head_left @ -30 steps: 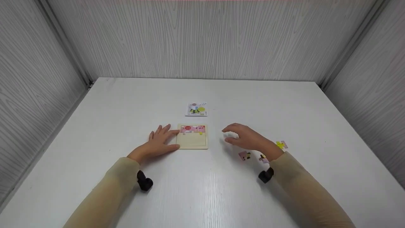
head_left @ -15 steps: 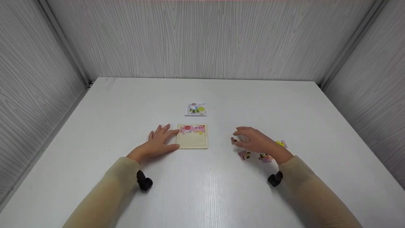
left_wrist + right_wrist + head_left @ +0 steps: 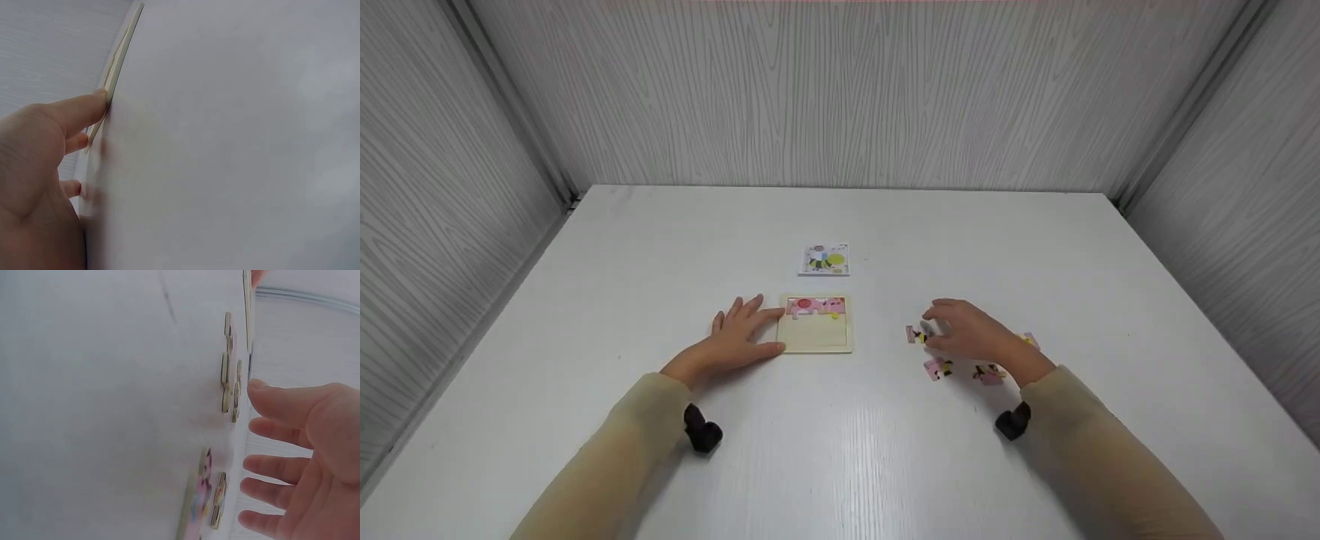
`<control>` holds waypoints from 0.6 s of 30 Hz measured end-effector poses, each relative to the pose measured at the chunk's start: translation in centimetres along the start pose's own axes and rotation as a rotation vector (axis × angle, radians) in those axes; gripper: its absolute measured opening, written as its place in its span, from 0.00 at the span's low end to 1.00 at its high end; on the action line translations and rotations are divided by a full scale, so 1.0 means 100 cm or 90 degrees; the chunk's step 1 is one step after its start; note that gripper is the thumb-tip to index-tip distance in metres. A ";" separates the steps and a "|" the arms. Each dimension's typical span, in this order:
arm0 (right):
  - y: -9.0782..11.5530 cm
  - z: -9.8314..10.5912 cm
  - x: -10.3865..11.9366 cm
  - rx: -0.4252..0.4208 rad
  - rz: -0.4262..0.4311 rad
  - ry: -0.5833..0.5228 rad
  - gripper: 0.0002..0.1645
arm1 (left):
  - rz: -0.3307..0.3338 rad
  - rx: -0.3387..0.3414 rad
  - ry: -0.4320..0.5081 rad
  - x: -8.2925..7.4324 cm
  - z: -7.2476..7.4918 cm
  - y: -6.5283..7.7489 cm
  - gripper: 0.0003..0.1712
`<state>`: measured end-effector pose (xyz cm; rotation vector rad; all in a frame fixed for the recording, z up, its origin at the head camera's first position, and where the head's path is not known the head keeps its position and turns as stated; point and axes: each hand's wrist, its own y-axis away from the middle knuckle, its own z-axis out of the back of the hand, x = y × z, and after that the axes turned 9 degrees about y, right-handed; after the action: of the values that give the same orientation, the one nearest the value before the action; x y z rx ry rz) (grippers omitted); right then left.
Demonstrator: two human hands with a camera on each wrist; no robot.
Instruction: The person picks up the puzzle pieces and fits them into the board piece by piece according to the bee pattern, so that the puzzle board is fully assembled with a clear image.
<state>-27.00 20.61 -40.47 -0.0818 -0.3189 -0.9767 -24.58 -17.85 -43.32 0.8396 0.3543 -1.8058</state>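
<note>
My left hand [image 3: 739, 334] lies spread at the left side of a shallow wooden puzzle tray [image 3: 817, 335], thumb and index fingertip at its edge. In the left wrist view the thumb [image 3: 84, 112] presses against the tray's side [image 3: 121, 62]. Joined pink puzzle pieces [image 3: 817, 304] fill the tray's top row. My right hand [image 3: 975, 334] hovers with bent, parted fingers and nothing in them. Just beside its fingertips lies a bee-striped jigsaw piece [image 3: 919, 334]. Closer to me are two more pieces, one pink and yellow [image 3: 937, 368], one pink and black [image 3: 988, 374].
A yellow and pink piece [image 3: 1030, 340] is partly hidden behind the right wrist. Beyond the tray lies a square picture [image 3: 825, 260] of a bee. The white table [image 3: 840, 450] meets grey wood-grain panels [image 3: 840, 90] at the back and sides.
My right hand has moved right, away from the tray, and now hovers over the loose pieces. The bee-striped piece has come into view at its fingertips. My left hand has stayed in place.
</note>
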 end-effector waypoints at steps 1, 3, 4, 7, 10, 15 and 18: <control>-0.001 -0.001 -0.001 -0.001 0.006 0.002 0.24 | 0.000 0.000 0.001 0.000 0.000 0.000 0.39; -0.002 -0.001 -0.002 -0.004 0.017 0.009 0.24 | 0.001 -0.001 0.001 -0.001 0.000 0.000 0.39; -0.002 -0.002 -0.002 -0.006 0.024 0.015 0.23 | 0.002 -0.002 0.002 -0.001 0.000 0.001 0.39; -0.004 -0.003 -0.001 -0.014 0.044 0.037 0.21 | 0.003 0.000 0.000 -0.001 -0.001 0.001 0.39; -0.006 -0.004 0.001 -0.017 0.054 0.052 0.19 | 0.001 0.002 -0.001 -0.001 -0.001 0.001 0.39; -0.009 -0.005 0.003 -0.018 0.048 0.042 0.15 | -0.002 0.003 -0.007 0.000 0.000 0.001 0.39; -0.010 -0.006 0.003 -0.022 0.052 0.032 0.14 | -0.004 0.002 -0.009 0.000 0.000 0.001 0.39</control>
<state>-27.59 19.68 -40.99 -0.1005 -0.2513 -0.9011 -24.52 -17.90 -43.35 0.8285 0.3463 -1.8180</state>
